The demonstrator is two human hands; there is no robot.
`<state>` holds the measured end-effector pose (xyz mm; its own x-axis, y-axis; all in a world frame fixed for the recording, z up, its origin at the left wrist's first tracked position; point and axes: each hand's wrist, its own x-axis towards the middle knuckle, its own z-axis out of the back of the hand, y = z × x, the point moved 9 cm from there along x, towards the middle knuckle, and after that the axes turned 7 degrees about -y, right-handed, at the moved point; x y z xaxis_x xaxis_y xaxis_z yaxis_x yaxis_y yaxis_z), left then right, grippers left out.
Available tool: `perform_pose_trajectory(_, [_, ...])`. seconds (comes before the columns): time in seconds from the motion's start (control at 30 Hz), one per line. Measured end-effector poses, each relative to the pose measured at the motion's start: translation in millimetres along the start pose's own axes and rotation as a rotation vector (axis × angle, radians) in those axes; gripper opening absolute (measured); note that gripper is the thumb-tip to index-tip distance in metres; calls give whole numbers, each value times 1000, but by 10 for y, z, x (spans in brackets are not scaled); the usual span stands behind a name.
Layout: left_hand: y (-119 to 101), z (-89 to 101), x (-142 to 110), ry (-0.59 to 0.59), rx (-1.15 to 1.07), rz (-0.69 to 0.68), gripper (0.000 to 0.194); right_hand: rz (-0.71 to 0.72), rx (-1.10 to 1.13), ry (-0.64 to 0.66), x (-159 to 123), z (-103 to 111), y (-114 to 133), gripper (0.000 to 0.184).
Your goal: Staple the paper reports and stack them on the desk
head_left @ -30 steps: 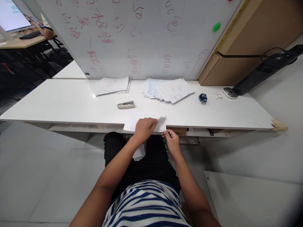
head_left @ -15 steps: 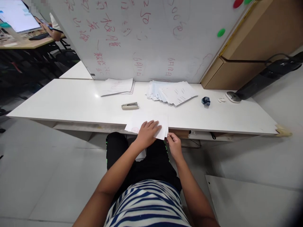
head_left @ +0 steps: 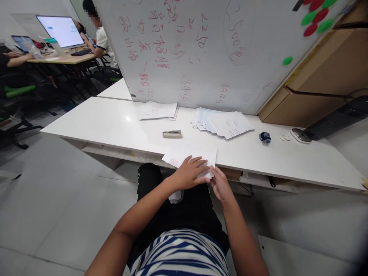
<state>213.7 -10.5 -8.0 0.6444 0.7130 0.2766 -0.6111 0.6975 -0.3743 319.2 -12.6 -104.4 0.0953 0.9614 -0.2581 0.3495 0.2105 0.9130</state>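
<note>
The sheets of paper [head_left: 203, 152] lie at the front edge of the white bench [head_left: 123, 132], their near side jutting out over the person's lap. The left hand [head_left: 193, 172] lies flat across them with its fingers spread; the right hand [head_left: 221, 184] pinches the near right corner between thumb and finger.

The overhang looks like the main risk: with nothing under the near side, a hard push from the left palm could bend the sheets down over the edge. If the palm lifted while the pinch caught only the top few, the rest could slide apart or drop to the floor. Tugging at the corner might also crease it or skew the layers. A sweeping elbow or sleeve seems less of a worry, since the stapler [head_left: 172, 134], the left paper stack [head_left: 158, 111] and the fanned papers [head_left: 227, 123] sit farther back.

As for containers, the cardboard boxes [head_left: 330, 69] stand stacked beside the whiteboard [head_left: 201, 50], and what they hold is hidden. The open shelf [head_left: 138, 155] under the bench holds a brown piece [head_left: 232, 174] and a black looped item [head_left: 271, 181], neither clear enough to name.
</note>
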Motion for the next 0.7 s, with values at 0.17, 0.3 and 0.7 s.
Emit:
perform_pose_trajectory(0.17, [925, 552, 166, -195, 189, 319, 44, -1, -102, -195, -35, 278, -80, 42])
perform_pose_trajectory(0.3, [1676, 603, 295, -98, 352, 431, 49, 53, -194, -312, -109, 542, -64, 33])
perform_pose_trajectory(0.7, [2222, 686, 541, -197, 223, 477, 45, 287, -364, -327, 294, 586, 552, 38])
